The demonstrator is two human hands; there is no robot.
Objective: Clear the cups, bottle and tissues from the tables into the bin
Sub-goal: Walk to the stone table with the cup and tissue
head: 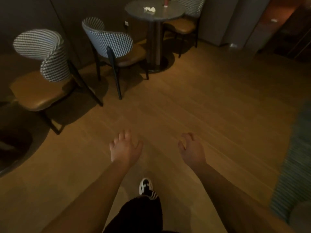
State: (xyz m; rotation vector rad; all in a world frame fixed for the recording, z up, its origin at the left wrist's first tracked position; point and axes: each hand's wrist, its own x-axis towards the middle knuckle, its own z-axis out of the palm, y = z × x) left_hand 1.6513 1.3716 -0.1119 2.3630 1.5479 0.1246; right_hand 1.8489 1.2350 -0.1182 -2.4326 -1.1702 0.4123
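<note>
Both grips, left hand (125, 147) and right hand (192, 148), hung empty and loosely curled; crumpled tissues (149, 9) and a cup (166, 1) lay on the round worktop (168, 14) well ahead, where a hasty grab risked toppling the cup

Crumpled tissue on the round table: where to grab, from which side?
Take the tissue from above with a fingertip pinch across its raised crumpled middle; it lies low and loose on the round table, so there is no side edge to hook. Coming in from the near edge keeps clear of the cup standing apart behind it. Both the left hand and right hand are empty.
</note>
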